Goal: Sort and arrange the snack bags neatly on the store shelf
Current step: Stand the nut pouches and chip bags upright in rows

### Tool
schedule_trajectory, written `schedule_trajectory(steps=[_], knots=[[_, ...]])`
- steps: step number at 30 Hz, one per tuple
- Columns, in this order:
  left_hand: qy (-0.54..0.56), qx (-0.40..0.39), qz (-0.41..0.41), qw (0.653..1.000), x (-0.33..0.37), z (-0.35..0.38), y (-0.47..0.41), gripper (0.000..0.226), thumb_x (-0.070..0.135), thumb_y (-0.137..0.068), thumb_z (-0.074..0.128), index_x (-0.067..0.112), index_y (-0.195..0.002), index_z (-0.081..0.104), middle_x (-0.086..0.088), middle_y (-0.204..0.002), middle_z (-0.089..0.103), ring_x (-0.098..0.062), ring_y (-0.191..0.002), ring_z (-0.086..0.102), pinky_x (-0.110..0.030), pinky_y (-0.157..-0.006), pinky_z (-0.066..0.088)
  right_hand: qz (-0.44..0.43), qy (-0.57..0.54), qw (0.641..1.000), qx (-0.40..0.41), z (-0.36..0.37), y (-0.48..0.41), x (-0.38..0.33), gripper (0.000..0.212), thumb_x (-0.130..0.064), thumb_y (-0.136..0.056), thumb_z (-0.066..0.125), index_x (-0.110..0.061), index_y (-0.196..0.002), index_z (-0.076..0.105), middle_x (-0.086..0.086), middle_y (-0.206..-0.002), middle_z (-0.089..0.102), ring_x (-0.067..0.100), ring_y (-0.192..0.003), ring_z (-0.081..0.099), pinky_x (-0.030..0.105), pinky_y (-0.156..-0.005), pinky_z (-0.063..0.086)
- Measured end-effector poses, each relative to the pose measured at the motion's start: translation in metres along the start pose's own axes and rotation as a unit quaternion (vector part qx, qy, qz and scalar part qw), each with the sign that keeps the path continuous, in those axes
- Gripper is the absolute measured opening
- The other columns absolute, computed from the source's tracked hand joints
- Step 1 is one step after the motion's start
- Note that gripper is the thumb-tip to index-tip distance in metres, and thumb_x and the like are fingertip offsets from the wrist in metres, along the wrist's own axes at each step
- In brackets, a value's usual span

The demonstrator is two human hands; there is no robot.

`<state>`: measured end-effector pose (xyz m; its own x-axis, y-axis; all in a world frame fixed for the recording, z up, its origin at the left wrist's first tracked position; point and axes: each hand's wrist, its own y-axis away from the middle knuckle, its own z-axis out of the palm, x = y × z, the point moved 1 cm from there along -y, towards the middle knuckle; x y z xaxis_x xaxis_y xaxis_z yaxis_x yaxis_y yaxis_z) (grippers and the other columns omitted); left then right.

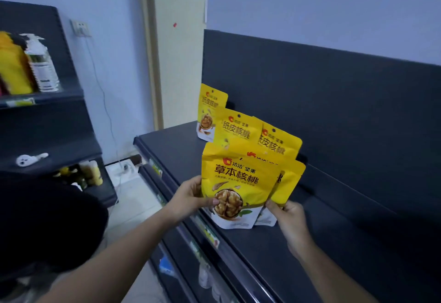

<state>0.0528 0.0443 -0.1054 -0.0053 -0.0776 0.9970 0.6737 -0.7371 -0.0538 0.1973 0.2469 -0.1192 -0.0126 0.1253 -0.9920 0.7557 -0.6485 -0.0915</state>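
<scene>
Several yellow walnut snack bags stand upright on the dark top shelf (pixel 298 250). The front bag (pixel 238 183) stands near the shelf's front edge; my left hand (pixel 191 196) grips its left side with the thumb on its face. A second bag (pixel 290 183) leans just behind it to the right, and my right hand (pixel 286 214) pinches its lower corner. Behind them stand two more yellow bags (pixel 238 130) (pixel 280 141), and a single one (pixel 211 109) stands farther back by the dark back panel (pixel 334 102).
Lower shelves with price-tag strips (pixel 207 231) step down below the front edge. To the left, another dark rack (pixel 47 121) carries a yellow pack and a clear bottle (pixel 41 64). A power strip (pixel 124 169) and cable lie on the floor by the wall.
</scene>
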Motion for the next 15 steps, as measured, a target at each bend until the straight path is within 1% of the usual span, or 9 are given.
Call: schedule_trajectory(steps=[2,4,5,7,9,11,12,13,15], knots=[[-0.001,0.013,-0.001,1.000,-0.001,-0.030,-0.009,0.048,-0.019,-0.074,0.065,-0.011,-0.119,0.050,-0.027,-0.118,0.062,-0.035,-0.102,0.061,-0.055,-0.091,0.048,-0.009,0.002,1.000,0.010,0.030,-0.013,-0.001,0.027,-0.004,-0.084,0.066,0.020,-0.074,0.058,0.033,-0.072,0.063,0.022,-0.064,0.056,0.033,-0.061,0.039],[-0.002,0.018,-0.001,1.000,-0.001,-0.059,-0.020,0.048,-0.018,-0.075,0.065,-0.010,-0.120,0.051,-0.025,-0.118,0.062,-0.035,-0.106,0.062,-0.055,-0.092,0.049,-0.023,0.016,0.999,0.018,0.060,-0.022,-0.005,0.023,-0.008,-0.082,0.069,0.011,-0.072,0.062,0.018,-0.069,0.063,0.018,-0.061,0.055,0.029,-0.060,0.040],[-0.004,0.014,0.000,1.000,-0.001,-0.073,-0.026,0.048,-0.017,-0.075,0.065,-0.009,-0.120,0.051,-0.023,-0.119,0.063,-0.034,-0.108,0.062,-0.052,-0.092,0.050,-0.031,0.024,0.999,0.021,0.075,-0.026,-0.008,0.013,-0.006,-0.083,0.068,0.001,-0.072,0.066,0.012,-0.070,0.063,0.013,-0.060,0.055,0.025,-0.060,0.042],[-0.005,0.003,-0.001,1.000,0.000,-0.097,-0.040,0.048,-0.016,-0.076,0.065,-0.008,-0.121,0.051,-0.020,-0.119,0.064,-0.031,-0.110,0.062,-0.042,-0.090,0.053,-0.049,0.030,0.998,0.032,0.099,-0.034,-0.014,0.017,0.001,-0.086,0.062,-0.011,-0.074,0.066,0.009,-0.070,0.063,0.006,-0.060,0.055,0.019,-0.057,0.042],[-0.007,-0.004,0.000,1.000,-0.001,-0.118,-0.056,0.047,-0.016,-0.076,0.066,-0.007,-0.120,0.052,-0.017,-0.118,0.065,-0.026,-0.107,0.064,-0.034,-0.085,0.055,-0.061,0.032,0.997,0.045,0.117,-0.044,-0.015,0.015,0.001,-0.086,0.061,-0.006,-0.075,0.067,0.007,-0.067,0.068,0.009,-0.063,0.057,0.019,-0.056,0.042],[-0.005,-0.015,0.001,1.000,-0.001,-0.136,-0.073,0.047,-0.015,-0.076,0.066,-0.005,-0.119,0.053,-0.014,-0.116,0.066,-0.024,-0.104,0.066,-0.030,-0.083,0.055,-0.060,0.007,0.997,0.051,0.130,-0.052,-0.014,0.008,-0.005,-0.086,0.063,-0.003,-0.082,0.069,-0.005,-0.067,0.070,0.005,-0.063,0.060,0.014,-0.057,0.044],[-0.006,-0.024,0.001,1.000,-0.001,-0.144,-0.083,0.047,-0.014,-0.076,0.066,-0.004,-0.120,0.053,-0.014,-0.116,0.067,-0.023,-0.103,0.066,-0.029,-0.082,0.055,-0.058,-0.002,0.997,0.059,0.134,-0.057,-0.011,0.010,-0.012,-0.086,0.066,-0.003,-0.082,0.070,-0.005,-0.065,0.067,0.006,-0.060,0.057,0.016,-0.056,0.043],[-0.010,-0.031,0.000,0.999,-0.003,-0.150,-0.092,0.046,-0.014,-0.076,0.066,-0.004,-0.120,0.053,-0.013,-0.115,0.067,-0.022,-0.102,0.067,-0.028,-0.081,0.055,-0.052,0.001,0.996,0.069,0.136,-0.062,-0.009,0.013,-0.017,-0.084,0.068,-0.006,-0.078,0.071,0.003,-0.063,0.062,0.008,-0.058,0.051,0.020,-0.055,0.039],[-0.011,-0.042,-0.001,0.999,-0.006,-0.163,-0.113,0.046,-0.014,-0.076,0.066,-0.004,-0.119,0.054,-0.013,-0.115,0.067,-0.021,-0.099,0.068,-0.026,-0.078,0.055,-0.042,-0.002,0.995,0.093,0.140,-0.075,-0.002,0.018,-0.013,-0.084,0.068,-0.015,-0.066,0.070,0.017,-0.058,0.052,0.010,-0.061,0.045,0.024,-0.054,0.033]])
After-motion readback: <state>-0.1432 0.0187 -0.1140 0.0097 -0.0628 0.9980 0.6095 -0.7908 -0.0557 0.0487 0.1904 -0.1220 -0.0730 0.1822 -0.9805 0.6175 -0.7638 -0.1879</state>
